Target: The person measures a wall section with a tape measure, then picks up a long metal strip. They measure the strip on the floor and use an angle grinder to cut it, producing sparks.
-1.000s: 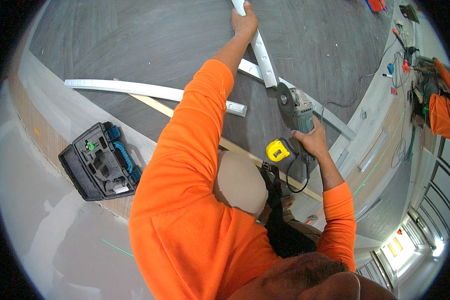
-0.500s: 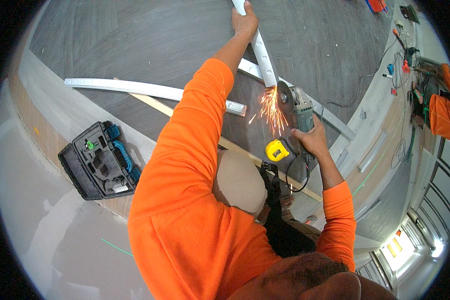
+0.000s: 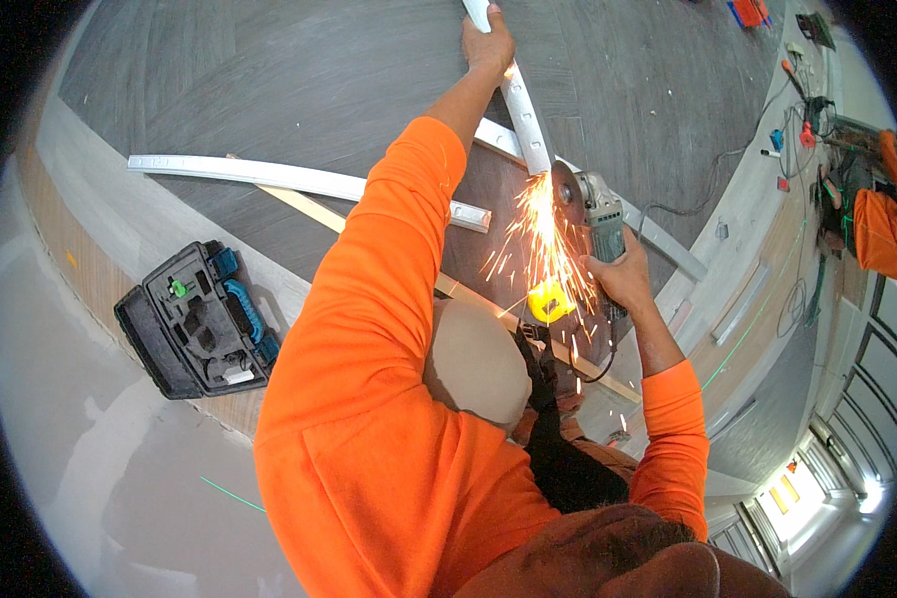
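Observation:
My left hand (image 3: 487,42) is closed around a white slotted metal channel (image 3: 525,117), well up from its near end. In my right hand (image 3: 623,274) is a green-grey angle grinder (image 3: 605,227), gripped by its body. The grinder's dark disc (image 3: 568,191) meets the channel's near end, and orange sparks (image 3: 542,234) spray down toward me. Among the sparks lies a yellow tape measure (image 3: 549,300) on the floor. Another white metal strip (image 3: 658,237) runs crosswise beneath the channel.
Left of my arm, a white metal strip (image 3: 289,177) rests across a wooden batten (image 3: 304,207). An open black tool case (image 3: 194,324) lies at the left. Cords, tools and an orange bag (image 3: 879,234) are at the right, and a cable (image 3: 703,207) trails toward the grinder.
The spark spray has grown brighter and longer and now reaches over the tape measure. Both hands, the grinder and the channel have hardly moved.

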`<state>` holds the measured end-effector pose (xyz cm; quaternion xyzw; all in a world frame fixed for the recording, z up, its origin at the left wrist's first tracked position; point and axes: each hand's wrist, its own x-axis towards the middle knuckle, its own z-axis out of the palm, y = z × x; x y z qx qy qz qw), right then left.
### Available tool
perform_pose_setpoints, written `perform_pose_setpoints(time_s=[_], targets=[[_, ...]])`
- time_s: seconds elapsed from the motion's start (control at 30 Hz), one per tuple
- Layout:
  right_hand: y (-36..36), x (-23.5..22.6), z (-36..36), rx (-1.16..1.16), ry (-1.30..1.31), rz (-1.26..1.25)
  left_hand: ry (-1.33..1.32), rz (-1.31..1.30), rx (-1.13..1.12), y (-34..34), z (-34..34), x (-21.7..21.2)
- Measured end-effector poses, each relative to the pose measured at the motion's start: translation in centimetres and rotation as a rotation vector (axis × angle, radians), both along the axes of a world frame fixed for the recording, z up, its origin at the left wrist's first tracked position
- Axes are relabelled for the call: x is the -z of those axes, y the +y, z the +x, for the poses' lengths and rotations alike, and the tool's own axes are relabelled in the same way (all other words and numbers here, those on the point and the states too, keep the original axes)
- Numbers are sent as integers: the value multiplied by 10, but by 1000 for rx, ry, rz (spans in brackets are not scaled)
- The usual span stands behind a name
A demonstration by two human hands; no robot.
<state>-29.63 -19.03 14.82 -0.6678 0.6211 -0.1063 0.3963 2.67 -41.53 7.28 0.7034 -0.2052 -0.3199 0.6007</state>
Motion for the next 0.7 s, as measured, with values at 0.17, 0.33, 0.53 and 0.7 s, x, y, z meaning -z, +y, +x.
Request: perform_pose_setpoints(time_s=[0.17, 0.33, 0.53, 0.7], targets=[[2, 14, -6, 24, -33, -13, 2, -62, 30, 1, -1, 0], [-1, 6, 0, 1, -21, -9, -27, -122, 24, -1, 3, 12], [-2, 9, 1, 16, -14, -4, -11, -117, 43, 2, 0, 7], [-3, -3, 10, 31, 16, 9, -13, -63, 20, 2, 1, 5]])
